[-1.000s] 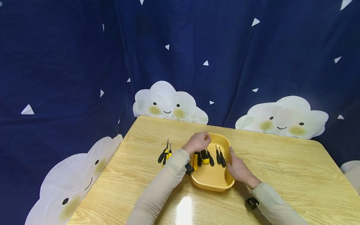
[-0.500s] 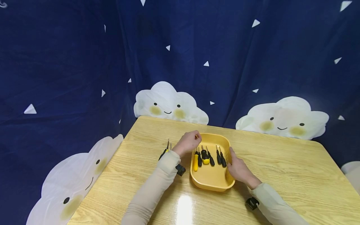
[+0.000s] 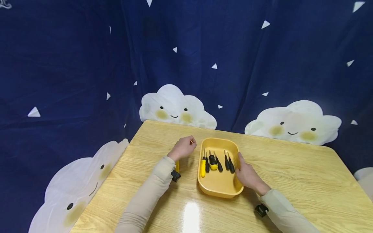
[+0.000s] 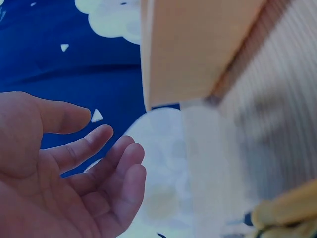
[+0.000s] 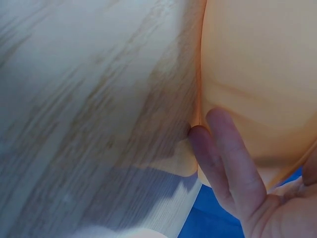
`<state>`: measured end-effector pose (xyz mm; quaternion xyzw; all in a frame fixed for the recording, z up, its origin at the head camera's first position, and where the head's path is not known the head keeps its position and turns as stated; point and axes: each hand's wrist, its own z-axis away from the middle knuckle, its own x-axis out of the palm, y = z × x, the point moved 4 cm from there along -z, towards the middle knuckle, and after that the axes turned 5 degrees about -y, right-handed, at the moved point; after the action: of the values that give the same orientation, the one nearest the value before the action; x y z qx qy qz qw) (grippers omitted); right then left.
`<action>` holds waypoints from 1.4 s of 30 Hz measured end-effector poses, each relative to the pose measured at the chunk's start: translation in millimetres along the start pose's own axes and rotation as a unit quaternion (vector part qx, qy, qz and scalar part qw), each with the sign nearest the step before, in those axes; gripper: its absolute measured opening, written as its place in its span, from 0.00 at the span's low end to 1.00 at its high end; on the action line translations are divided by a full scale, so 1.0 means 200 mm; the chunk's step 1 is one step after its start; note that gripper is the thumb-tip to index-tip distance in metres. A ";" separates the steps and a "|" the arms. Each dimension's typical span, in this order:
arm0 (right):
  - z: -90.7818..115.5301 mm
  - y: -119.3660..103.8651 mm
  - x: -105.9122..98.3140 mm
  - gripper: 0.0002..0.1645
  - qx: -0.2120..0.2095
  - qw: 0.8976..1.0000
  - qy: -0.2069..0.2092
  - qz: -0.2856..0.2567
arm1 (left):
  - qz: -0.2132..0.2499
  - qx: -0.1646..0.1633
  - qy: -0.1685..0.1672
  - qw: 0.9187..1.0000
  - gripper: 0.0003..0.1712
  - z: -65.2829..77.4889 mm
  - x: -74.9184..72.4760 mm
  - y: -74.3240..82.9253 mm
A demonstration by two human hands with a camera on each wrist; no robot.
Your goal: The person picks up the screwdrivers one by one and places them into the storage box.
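In the head view a yellow plastic basin (image 3: 220,192) stands on the table with several screwdrivers lying inside. Among them are a yellow-handled screwdriver (image 3: 203,168) at the left, a stubby black-and-yellow screwdriver (image 3: 213,163) and black-handled screwdrivers (image 3: 231,165). My left hand (image 3: 184,148) hovers left of the basin, apart from it; its fingers are loosely bent and the left wrist view shows nothing in them. My right hand (image 3: 249,174) holds the basin's right side, fingers (image 5: 233,158) against the outer wall and thumb at the rim.
More screwdrivers lie left of the basin, mostly hidden by my left forearm; one yellow handle (image 3: 177,166) shows there. The wooden table (image 3: 291,171) ends at a dark blue curtain (image 3: 192,38) with cloud prints behind and on the left.
My left hand has moved left, from over the basin to beside it, and now covers most of the loose screwdrivers. My right hand and the basin have stayed in place.
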<state>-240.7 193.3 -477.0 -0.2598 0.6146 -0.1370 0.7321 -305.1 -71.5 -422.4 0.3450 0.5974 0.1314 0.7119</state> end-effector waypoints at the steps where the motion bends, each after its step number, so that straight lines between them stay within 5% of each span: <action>1: 0.00 0.00 0.00 0.44 0.001 1.000 -0.001 -0.001 | -0.002 -0.004 0.000 1.000 0.08 0.00 0.00 -0.02; 18: -0.01 0.01 0.00 0.44 0.000 1.000 -0.007 -0.010 | -0.005 -0.047 -0.017 0.999 0.08 0.05 -0.03 -0.23; 34: -0.01 0.00 0.00 0.44 -0.003 1.000 -0.005 0.001 | -0.060 -0.077 -0.009 0.995 0.05 0.10 -0.08 -0.36; 42: 0.00 0.01 0.00 0.45 0.005 1.000 -0.010 -0.006 | -0.077 -0.088 -0.042 0.992 0.13 0.12 -0.06 -0.41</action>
<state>-241.9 194.1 -477.7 -0.2615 0.6047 -0.1415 0.7388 -303.3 -146.5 -465.4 0.2390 0.5781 0.1133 0.7719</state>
